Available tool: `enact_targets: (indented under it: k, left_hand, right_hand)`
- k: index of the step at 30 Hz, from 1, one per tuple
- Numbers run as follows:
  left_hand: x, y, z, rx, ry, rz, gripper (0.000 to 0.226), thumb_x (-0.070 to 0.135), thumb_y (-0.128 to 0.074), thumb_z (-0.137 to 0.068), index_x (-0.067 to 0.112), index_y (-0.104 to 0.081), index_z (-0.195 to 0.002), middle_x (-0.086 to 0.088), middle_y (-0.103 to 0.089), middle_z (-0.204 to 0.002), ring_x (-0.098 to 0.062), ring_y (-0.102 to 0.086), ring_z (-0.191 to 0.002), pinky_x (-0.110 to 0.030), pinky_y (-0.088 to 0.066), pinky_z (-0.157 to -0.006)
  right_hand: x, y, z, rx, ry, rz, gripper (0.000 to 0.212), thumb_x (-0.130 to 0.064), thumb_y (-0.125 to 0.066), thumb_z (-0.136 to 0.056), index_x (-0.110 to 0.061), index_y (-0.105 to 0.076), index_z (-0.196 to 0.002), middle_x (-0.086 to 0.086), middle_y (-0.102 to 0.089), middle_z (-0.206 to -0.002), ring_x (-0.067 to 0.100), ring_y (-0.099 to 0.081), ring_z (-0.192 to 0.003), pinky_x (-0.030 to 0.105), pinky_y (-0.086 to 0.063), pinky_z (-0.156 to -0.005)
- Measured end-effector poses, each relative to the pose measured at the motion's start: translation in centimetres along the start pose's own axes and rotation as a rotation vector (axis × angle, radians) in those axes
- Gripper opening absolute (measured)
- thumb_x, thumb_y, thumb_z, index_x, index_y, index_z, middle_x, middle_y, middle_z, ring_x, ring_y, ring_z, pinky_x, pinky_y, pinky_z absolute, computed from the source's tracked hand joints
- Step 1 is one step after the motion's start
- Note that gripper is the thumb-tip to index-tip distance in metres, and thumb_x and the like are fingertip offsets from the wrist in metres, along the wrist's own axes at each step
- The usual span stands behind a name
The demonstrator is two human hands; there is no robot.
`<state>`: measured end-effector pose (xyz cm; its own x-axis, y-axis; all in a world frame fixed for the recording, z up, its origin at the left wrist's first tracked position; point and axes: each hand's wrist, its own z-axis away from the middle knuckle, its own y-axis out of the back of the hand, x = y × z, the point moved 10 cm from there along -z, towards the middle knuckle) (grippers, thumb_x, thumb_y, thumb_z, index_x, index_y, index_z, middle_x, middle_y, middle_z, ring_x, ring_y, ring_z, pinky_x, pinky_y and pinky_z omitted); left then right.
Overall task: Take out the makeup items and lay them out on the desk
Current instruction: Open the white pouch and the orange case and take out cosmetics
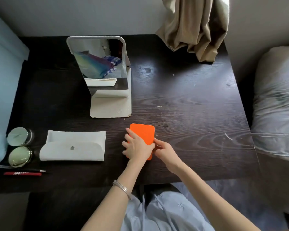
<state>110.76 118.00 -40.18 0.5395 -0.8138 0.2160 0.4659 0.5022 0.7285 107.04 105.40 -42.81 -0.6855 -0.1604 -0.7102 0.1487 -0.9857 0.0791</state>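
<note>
You are in a bedroom at home: your dark wooden desk (190, 105) stands between a pale blue bed (2, 97) and a grey pillow (277, 104), a beige curtain (197, 27) hangs at the wall, and the standing mirror (100, 64) reflects bedding.

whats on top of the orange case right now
The left hand lies flat over the near half of the orange case, fingers spread. The right hand pinches its right edge. The part under the left hand is covered, and its contents cannot be seen.
</note>
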Motion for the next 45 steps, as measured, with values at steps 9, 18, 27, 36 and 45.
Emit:
enact_targets:
  k: [9, 18, 27, 36, 45]
  left_hand:
    - [1.6, 0.4, -0.9, 0.072, -0.081, -0.212, 0.131, 0.059, -0.074, -0.064, 0.003, 0.013, -0.145, -0.014, -0.016, -0.148, -0.034, -0.025, -0.132, -0.049, -0.034, -0.103]
    - [1.4, 0.4, -0.9, 0.044, -0.027, -0.093, 0.124, 0.055, -0.075, -0.065, 0.006, 0.005, -0.146, -0.014, -0.016, -0.147, -0.037, -0.024, -0.131, -0.051, -0.032, -0.103]
    - [-0.2, -0.1, -2.0, -0.251, -0.072, 0.267, 0.117, 0.042, -0.075, -0.071, 0.014, 0.009, -0.148, -0.009, -0.014, -0.149, -0.033, -0.021, -0.135, -0.048, -0.030, -0.106]
    - [-1.1, 1.5, -1.0, -0.734, -0.140, 1.038, 0.034, 0.015, -0.059, -0.085, 0.013, -0.059, -0.119, -0.011, -0.065, -0.115, -0.023, -0.061, -0.106, -0.040, -0.048, -0.092]
    - [-5.1, 3.5, -3.3, -0.757, -0.055, 1.229, 0.036, 0.030, -0.043, -0.093, 0.013, -0.055, -0.123, -0.009, -0.065, -0.113, -0.023, -0.062, -0.105, -0.041, -0.050, -0.082]
  right_hand:
    - [-0.1, -0.6, 0.1, -0.063, -0.199, -0.324, 0.047, 0.012, -0.029, -0.066, -0.003, -0.064, -0.094, 0.008, -0.047, -0.084, 0.020, -0.042, -0.083, 0.036, -0.043, -0.095]
    - [-0.3, -0.3, -0.3, -0.047, -0.189, -0.293, 0.052, 0.016, -0.029, -0.077, -0.001, -0.058, -0.116, 0.026, -0.060, -0.112, 0.025, -0.059, -0.101, 0.035, -0.049, -0.097]
    - [-1.7, 1.0, -0.6, -0.052, -0.114, 0.036, 0.038, 0.005, -0.042, -0.074, -0.001, -0.066, -0.103, 0.014, -0.066, -0.116, 0.034, -0.060, -0.110, 0.051, -0.047, -0.097]
    - [-2.1, 1.0, -0.3, 0.047, -0.154, 0.109, 0.043, 0.001, -0.043, -0.082, -0.024, -0.068, -0.106, -0.004, -0.067, -0.089, 0.002, -0.053, -0.069, 0.014, -0.043, -0.062]
    - [-2.9, 1.1, 0.0, 0.116, -0.143, 0.152, 0.039, -0.001, -0.046, -0.083, -0.026, -0.066, -0.105, -0.004, -0.068, -0.096, 0.008, -0.058, -0.086, 0.019, -0.044, -0.071]
